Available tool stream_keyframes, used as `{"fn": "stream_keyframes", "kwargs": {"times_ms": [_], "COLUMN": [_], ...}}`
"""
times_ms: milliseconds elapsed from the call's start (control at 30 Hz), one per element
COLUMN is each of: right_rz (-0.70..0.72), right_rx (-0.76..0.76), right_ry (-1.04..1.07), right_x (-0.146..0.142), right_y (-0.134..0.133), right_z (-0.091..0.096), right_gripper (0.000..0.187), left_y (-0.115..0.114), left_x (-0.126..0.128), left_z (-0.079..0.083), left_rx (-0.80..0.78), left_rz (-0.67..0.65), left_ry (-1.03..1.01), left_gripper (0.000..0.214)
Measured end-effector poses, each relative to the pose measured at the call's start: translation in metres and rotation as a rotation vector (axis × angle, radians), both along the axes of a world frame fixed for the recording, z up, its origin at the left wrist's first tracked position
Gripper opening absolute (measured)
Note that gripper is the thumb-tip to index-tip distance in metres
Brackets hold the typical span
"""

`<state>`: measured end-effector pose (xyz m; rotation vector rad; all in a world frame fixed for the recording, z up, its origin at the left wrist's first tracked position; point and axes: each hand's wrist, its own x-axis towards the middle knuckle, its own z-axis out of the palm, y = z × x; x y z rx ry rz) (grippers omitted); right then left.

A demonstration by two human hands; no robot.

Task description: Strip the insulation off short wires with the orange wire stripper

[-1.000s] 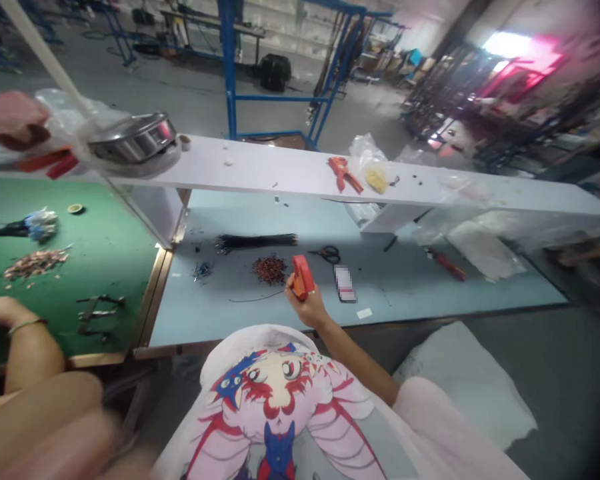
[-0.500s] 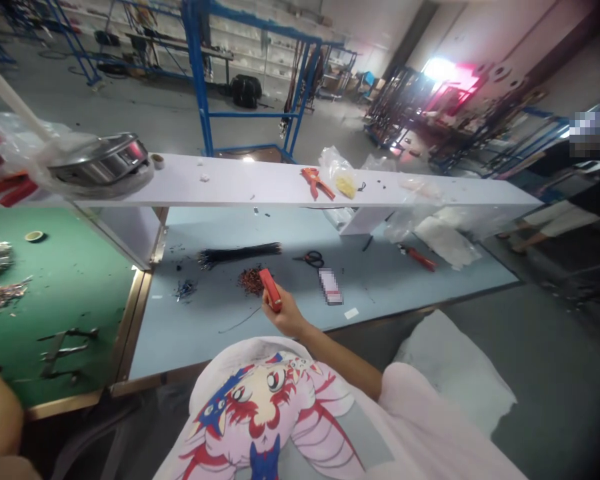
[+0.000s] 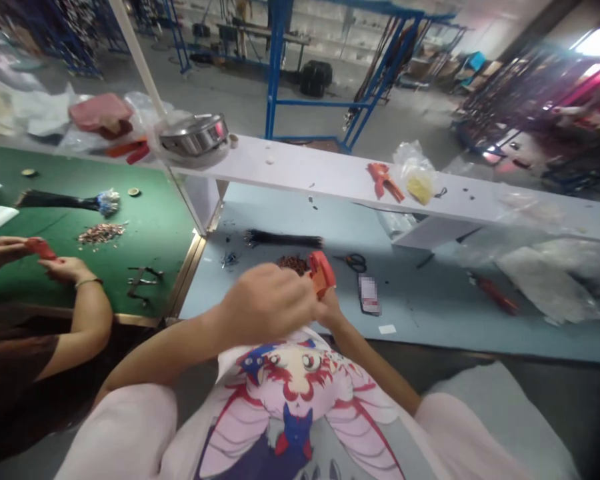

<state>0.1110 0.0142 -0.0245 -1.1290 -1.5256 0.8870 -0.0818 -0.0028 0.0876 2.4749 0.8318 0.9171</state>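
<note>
My right hand (image 3: 330, 308) is closed around a red hand tool (image 3: 323, 273) that looks like wire strippers. My left hand (image 3: 267, 303) has its fingers curled together close beside the tool's head; what they pinch is hidden and blurred. Just behind the hands lies a heap of small copper-coloured pieces (image 3: 291, 263), partly covered by them. Beyond it a bundle of black wires (image 3: 286, 238) rests on the blue-grey table (image 3: 260, 207). A smaller scatter of dark and bluish bits (image 3: 229, 259) lies left of the heap.
Black scissors (image 3: 356, 263), a phone (image 3: 369, 296) and a white label (image 3: 387, 329) lie to the right. Farther right are red-handled pliers (image 3: 500, 297) and plastic bags. Orange pliers (image 3: 384, 181) lie on the raised white shelf (image 3: 300, 165). A co-worker's hands (image 3: 70, 269) hold a red tool at the green table.
My left hand has come into view and moved up beside the red tool in my right hand. The camera has turned left, bringing the co-worker's hands into view.
</note>
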Motion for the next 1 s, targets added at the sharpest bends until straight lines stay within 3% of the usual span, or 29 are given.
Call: {"fn": "stream_keyframes", "kwargs": {"times_ms": [67, 133, 200, 300, 400, 633, 833, 1000], "right_rz": [0.070, 0.128, 0.149, 0.138, 0.130, 0.103, 0.393, 0.606], "right_rx": [-0.032, -0.055, -0.065, -0.083, -0.116, -0.369, -0.449, -0.538], "right_ry": [0.083, 0.168, 0.171, 0.061, -0.016, 0.046, 0.000, 0.130], "right_x": [-0.002, -0.004, -0.004, -0.004, -0.003, 0.007, 0.029, 0.035], "right_y": [-0.003, -0.006, -0.009, -0.012, -0.012, -0.011, -0.018, -0.020], "right_z": [0.008, 0.015, 0.019, 0.020, 0.016, 0.008, 0.017, 0.023], "right_gripper": [0.013, 0.012, 0.010, 0.010, 0.010, 0.032, 0.041, 0.030], "left_y": [0.023, 0.032, 0.029, 0.012, 0.000, 0.001, 0.004, 0.003], "left_x": [0.005, 0.013, 0.020, 0.028, 0.031, 0.016, 0.008, 0.010], "left_z": [-0.024, -0.053, -0.078, -0.099, -0.107, -0.114, -0.106, -0.100], "left_rx": [0.023, -0.114, -0.373, -0.780, -0.921, -0.641, -0.272, -0.164], "left_rz": [0.237, 0.386, 0.337, 0.168, 0.136, 0.424, 0.507, 0.529], "left_ry": [-0.066, -0.154, -0.207, -0.280, -0.354, -0.482, -0.437, -0.429], "left_gripper": [0.021, 0.024, 0.029, 0.035, 0.028, 0.018, 0.013, 0.012]}}
